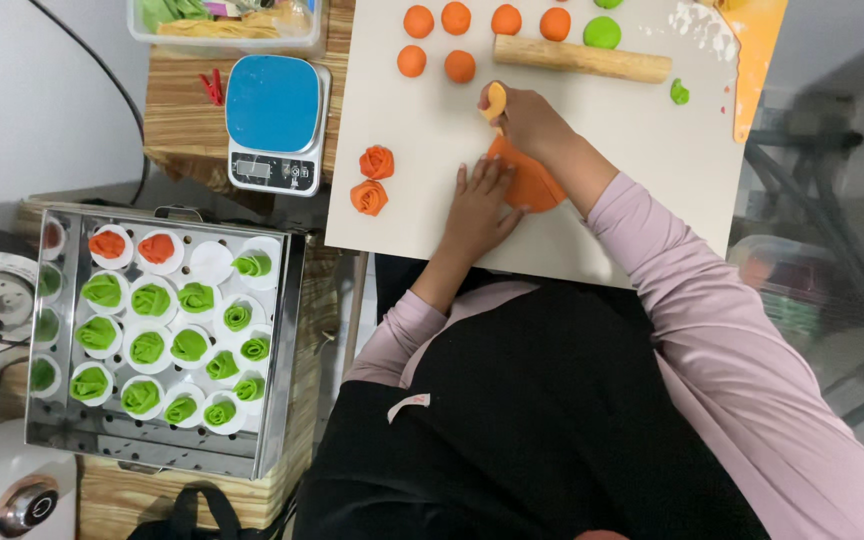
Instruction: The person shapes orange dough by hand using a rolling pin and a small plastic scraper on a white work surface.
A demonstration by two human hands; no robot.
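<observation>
Two hands worked flat orange dough [537, 185] on a pale board [422, 120].

The left hand [479, 208] lay open, fingers spread, pressing the dough; the right hand [527, 120] pinched a small orange dough disc [495, 100] just beyond it. Farther off lay a wooden rolling pin [582, 58] and orange balls [435, 62]. Left of the board stood a blue-topped scale [274, 120] on a wooden bench, and a steel tray [282, 330] of green rosettes [148, 348].

Both hands, left [480, 210] and right [527, 120], work flattened orange dough [537, 185].

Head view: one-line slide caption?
Left hand flat on orange dough, right hand beside it, on white board.
</observation>
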